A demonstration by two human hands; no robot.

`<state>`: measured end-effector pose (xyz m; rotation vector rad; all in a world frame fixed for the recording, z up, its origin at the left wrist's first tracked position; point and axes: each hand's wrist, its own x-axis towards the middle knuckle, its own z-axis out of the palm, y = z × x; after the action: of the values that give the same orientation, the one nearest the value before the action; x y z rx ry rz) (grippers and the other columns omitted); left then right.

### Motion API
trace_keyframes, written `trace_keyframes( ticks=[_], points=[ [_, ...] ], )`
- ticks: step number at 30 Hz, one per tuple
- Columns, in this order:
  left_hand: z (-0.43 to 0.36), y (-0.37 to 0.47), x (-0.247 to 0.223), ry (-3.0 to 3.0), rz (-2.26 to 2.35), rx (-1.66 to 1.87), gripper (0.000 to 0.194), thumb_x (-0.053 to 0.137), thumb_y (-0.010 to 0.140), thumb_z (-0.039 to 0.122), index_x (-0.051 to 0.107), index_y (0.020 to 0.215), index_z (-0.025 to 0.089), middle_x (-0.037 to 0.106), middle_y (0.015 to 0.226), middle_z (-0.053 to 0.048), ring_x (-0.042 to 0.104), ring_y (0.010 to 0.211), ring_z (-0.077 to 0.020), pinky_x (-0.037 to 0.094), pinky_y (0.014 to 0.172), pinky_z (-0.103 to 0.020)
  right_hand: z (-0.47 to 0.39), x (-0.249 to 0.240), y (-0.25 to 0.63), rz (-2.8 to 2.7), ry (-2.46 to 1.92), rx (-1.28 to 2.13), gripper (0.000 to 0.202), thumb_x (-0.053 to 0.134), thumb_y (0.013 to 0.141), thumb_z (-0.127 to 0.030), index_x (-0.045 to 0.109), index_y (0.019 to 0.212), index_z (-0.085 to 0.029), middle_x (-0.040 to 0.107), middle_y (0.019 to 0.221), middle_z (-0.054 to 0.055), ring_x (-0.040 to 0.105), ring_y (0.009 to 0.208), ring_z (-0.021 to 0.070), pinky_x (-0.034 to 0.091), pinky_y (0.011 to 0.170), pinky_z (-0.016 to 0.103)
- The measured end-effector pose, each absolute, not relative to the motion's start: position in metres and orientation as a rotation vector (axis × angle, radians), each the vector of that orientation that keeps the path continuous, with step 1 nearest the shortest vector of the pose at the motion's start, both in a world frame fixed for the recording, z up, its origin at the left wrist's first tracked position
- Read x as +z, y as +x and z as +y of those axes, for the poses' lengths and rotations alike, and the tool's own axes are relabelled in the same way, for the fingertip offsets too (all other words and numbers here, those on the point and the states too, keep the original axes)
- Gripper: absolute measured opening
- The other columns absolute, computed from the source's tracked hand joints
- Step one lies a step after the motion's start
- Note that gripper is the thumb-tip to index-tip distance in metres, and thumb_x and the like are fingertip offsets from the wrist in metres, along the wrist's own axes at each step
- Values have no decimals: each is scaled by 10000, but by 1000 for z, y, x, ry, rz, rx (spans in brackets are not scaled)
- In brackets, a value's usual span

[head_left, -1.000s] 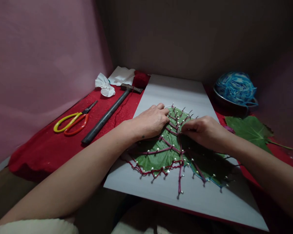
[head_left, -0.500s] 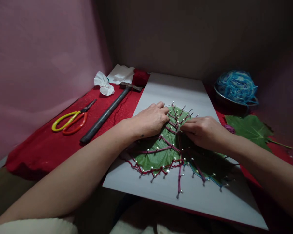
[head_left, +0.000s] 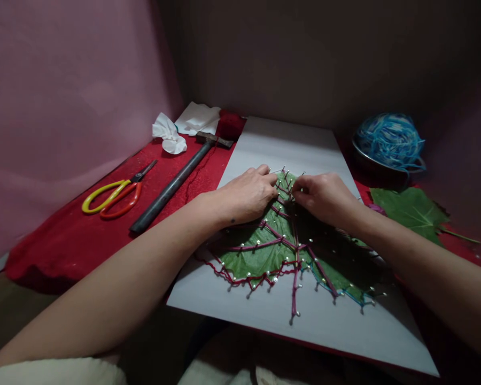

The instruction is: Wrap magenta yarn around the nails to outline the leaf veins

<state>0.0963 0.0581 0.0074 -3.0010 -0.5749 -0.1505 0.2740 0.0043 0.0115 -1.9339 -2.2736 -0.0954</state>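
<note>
A green leaf (head_left: 256,259) lies on a white board (head_left: 236,310), ringed and crossed by several nails. Purple yarn (head_left: 272,231) runs along its veins and stem; red yarn (head_left: 220,271) edges the lower left side, blue yarn (head_left: 350,293) the lower right. My left hand (head_left: 250,193) rests on the leaf's upper left edge, its fingers curled among the nails; what they grip is hidden. Over the leaf's upper middle, my right hand (head_left: 324,197) is closed in a pinch beside the central vein, on what looks like the purple yarn.
On the red cloth (head_left: 60,251) at left lie scissors (head_left: 120,195), a hammer (head_left: 176,182), crumpled tissue (head_left: 169,133) and a red yarn ball (head_left: 230,125). At right are a metal bowl (head_left: 369,160) with a blue yarn ball (head_left: 390,140), a loose leaf (head_left: 414,211) and purple yarn (head_left: 378,209).
My right hand has moved up along the central vein toward the leaf's tip, still pinched. My left hand stays at the same place on the leaf.
</note>
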Motion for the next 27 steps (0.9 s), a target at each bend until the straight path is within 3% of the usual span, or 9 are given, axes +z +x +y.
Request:
trace_keyframes(
  ticks=[3, 12, 18, 27],
  points=[
    [59, 96, 7, -3002, -575, -155, 236, 429, 870, 123, 661, 859, 166, 585, 910, -87, 409, 865, -208, 330, 705, -307, 2, 6, 282, -2202, -1930, -1, 194, 501, 769, -203, 691, 744, -178, 630, 574, 22, 511, 512, 121, 344, 525, 249],
    [62, 95, 2, -3001, -532, -227, 245, 426, 896, 168, 662, 831, 166, 580, 873, -78, 418, 858, -211, 336, 704, -315, -16, -10, 310, -2439, -1200, -27, 205, 505, 863, -188, 704, 815, -188, 689, 725, 18, 610, 652, 99, 450, 592, 193],
    [65, 97, -2, -2994, -523, -240, 265, 425, 907, 208, 659, 792, 158, 578, 857, -82, 413, 853, -216, 338, 706, -322, -15, -8, 314, -2622, -1155, -148, 267, 458, 891, -206, 710, 976, -184, 667, 728, 40, 587, 632, 116, 436, 573, 229],
    [64, 96, 8, -3081, -548, -319, 257, 425, 891, 143, 674, 827, 138, 580, 838, -85, 444, 853, -190, 375, 771, -295, -10, 0, 313, -2931, -1160, -275, 305, 388, 885, -171, 691, 925, -165, 621, 676, 48, 525, 581, 143, 348, 549, 300]
  ],
)
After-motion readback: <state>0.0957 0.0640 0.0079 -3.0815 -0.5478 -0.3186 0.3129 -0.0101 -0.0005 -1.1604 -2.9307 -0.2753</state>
